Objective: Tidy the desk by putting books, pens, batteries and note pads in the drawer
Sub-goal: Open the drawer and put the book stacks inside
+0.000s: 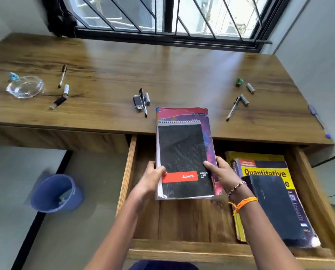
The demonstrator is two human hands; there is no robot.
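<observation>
The open wooden drawer (217, 219) holds, at its right side, a yellow-and-purple "Quantitative" book (267, 172) with a dark blue-black book (277, 207) lying on top. Above the drawer's middle, the left hand (153, 177) and right hand (223, 172) grip opposite edges of a black spiral note pad (184, 158) stacked on a pink-purple book (182, 113). Beyond the drawer, the brown wooden desk (104, 61) carries scattered pens, batteries and a clear glass dish (25, 87); a blue bin (55, 193) stands on the floor left of the drawer.

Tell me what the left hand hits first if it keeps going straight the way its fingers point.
The left hand already grips the near left edge of the spiral pad and the book beneath. Beyond those, probably the right hand, though depth is unclear.
</observation>
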